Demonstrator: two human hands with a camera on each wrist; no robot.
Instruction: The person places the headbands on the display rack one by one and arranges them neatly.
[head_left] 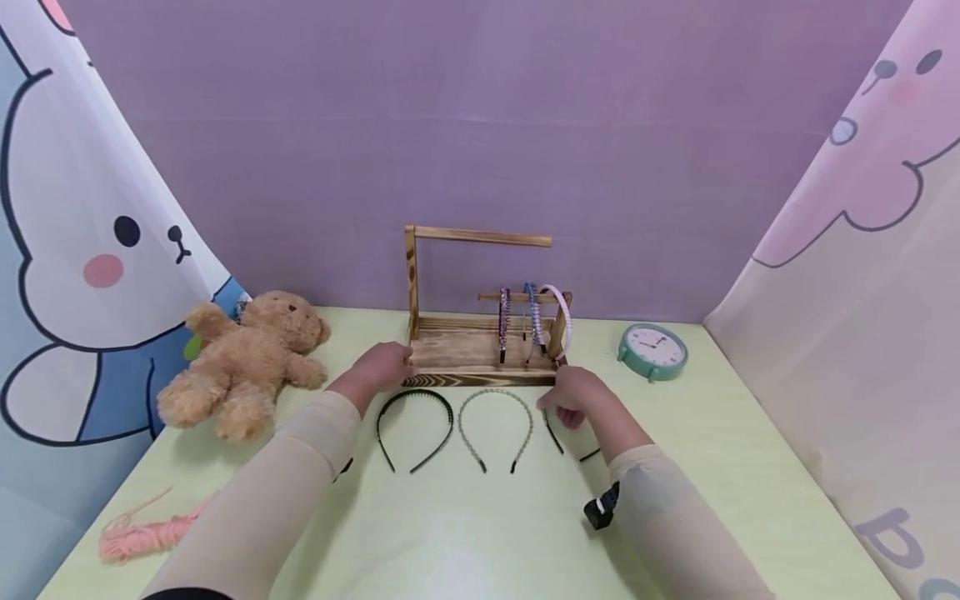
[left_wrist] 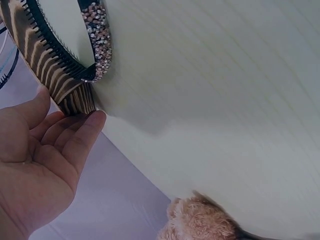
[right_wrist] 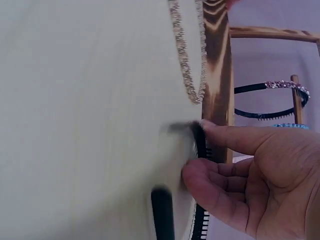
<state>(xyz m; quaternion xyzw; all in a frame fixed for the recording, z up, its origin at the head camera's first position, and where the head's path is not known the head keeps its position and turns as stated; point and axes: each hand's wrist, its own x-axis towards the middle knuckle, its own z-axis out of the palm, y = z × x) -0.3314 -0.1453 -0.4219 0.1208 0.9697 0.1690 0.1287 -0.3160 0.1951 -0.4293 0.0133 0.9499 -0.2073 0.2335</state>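
Observation:
A wooden headband rack (head_left: 457, 352) stands at the back of the table, with three headbands hung on its lower bar: a purple sequined one (head_left: 503, 325), a blue one (head_left: 533, 312) and a pale pink one (head_left: 565, 321). My left hand (head_left: 385, 365) holds the rack's front left corner, thumb on the front board and fingers round the end. In front of the rack lie a black toothed headband (head_left: 415, 392) and a beaded headband (head_left: 495, 391). My right hand (head_left: 581, 393) pinches a black headband (right_wrist: 200, 142) by the rack's right front corner; the hand hides part of it.
On the left sits a brown teddy bear (head_left: 251, 358), with a hank of pink yarn (head_left: 142, 537) nearer the front. A green round clock (head_left: 652, 352) lies to the right of the rack. Purple cloth (head_left: 480, 125) hangs behind the table.

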